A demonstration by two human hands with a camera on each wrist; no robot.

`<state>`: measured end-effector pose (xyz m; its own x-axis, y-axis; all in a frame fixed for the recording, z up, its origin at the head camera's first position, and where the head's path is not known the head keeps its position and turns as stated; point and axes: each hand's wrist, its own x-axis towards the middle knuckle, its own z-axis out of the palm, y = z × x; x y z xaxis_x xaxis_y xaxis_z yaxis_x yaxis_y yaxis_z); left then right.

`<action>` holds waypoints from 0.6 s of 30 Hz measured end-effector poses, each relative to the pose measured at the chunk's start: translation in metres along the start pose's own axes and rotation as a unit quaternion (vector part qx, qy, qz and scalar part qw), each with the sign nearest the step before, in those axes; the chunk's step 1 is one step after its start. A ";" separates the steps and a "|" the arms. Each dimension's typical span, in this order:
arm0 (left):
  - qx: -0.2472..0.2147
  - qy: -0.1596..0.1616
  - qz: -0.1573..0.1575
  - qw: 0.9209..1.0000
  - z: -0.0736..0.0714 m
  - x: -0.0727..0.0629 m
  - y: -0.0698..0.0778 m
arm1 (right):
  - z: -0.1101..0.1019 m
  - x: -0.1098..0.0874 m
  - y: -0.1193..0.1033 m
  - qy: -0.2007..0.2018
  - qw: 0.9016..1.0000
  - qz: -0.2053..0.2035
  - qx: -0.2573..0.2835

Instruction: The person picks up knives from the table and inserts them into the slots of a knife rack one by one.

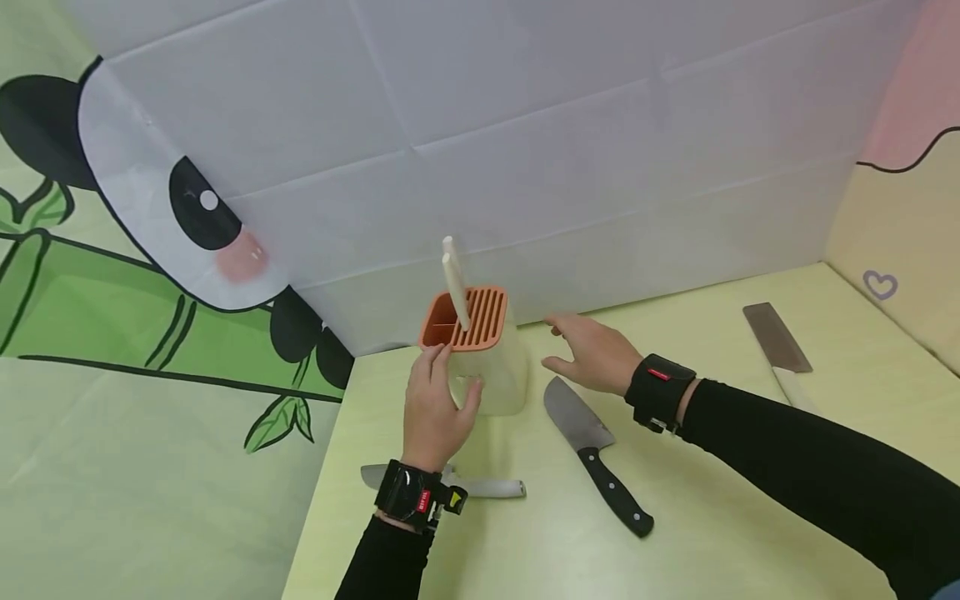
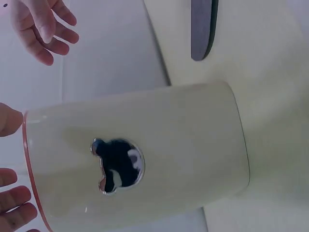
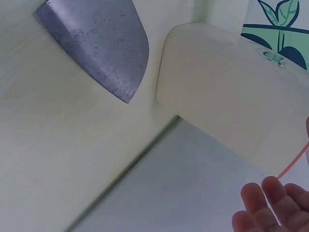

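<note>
A cream knife holder [image 1: 491,392] with an orange slotted top [image 1: 487,318] stands near the back wall. White handles [image 1: 456,287] stick up out of it. My left hand [image 1: 437,412] touches the holder's front top edge, its fingers extended. On the holder's side, the left wrist view shows a shiny bear-shaped emblem [image 2: 120,164]. My right hand [image 1: 596,354] hovers to the right of the holder, apart from it and holding nothing, with loosely bent fingers. Below that hand a black-handled knife [image 1: 581,421] lies on the table, its blade toward the holder.
A knife with a pale grey handle [image 1: 491,488] lies under my left wrist, partly hidden. Farther right lies a cleaver [image 1: 776,337], its white handle partly behind my right arm. A fabric wall [image 1: 525,167] borders the table [image 1: 720,533] at the back.
</note>
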<state>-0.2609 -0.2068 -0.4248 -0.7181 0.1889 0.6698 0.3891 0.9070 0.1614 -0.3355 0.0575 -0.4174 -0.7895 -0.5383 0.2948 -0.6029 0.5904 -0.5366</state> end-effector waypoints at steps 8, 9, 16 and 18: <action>-0.015 -0.044 0.028 0.999 0.005 -0.027 0.025 | -0.002 -0.034 0.009 -0.019 0.998 -0.035 -0.056; -0.016 -0.050 0.032 0.998 0.006 -0.030 0.027 | -0.002 -0.038 0.010 -0.023 0.997 -0.036 -0.060; -0.021 -0.072 0.065 0.995 0.015 -0.045 0.035 | 0.009 -0.071 0.010 -0.069 0.993 -0.043 -0.084; -0.022 -0.078 0.072 0.994 0.018 -0.051 0.037 | 0.013 -0.080 0.009 -0.077 0.992 -0.050 -0.087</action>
<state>-0.2205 -0.1761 -0.4655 -0.7334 0.3743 0.5675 0.5161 0.8498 0.1066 -0.2760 0.0979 -0.4561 -0.7065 -0.6768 0.2070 -0.6980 0.6179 -0.3619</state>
